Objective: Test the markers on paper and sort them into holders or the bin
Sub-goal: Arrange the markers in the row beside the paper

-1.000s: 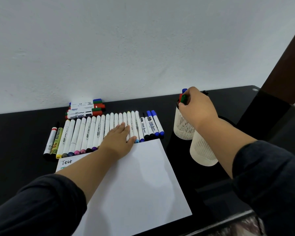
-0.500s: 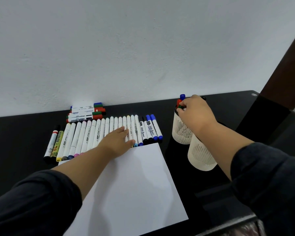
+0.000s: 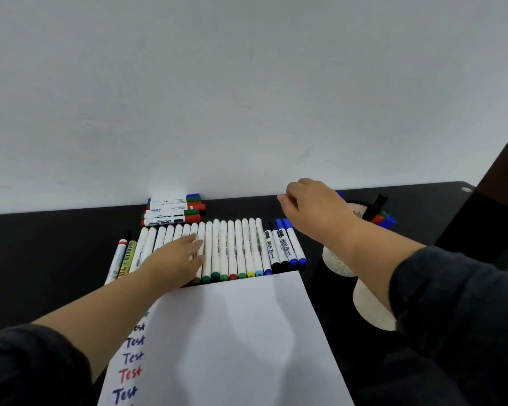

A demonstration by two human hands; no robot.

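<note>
Head view, left hand [image 3: 175, 257] lying flat with fingers straight on the row of markers [image 3: 232, 249], right hand [image 3: 313, 206] hovering with loosely curled fingers, gripping nothing, beside the holder [image 3: 361, 213], paper [image 3: 235, 341] lying below.

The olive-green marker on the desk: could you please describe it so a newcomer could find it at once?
Start at the long row of markers lying side by side beyond the white paper. Go to the row's left end, second from the edge: the olive-green marker. Its neighbours are white-barrelled; it alone is olive with black lettering.
</note>
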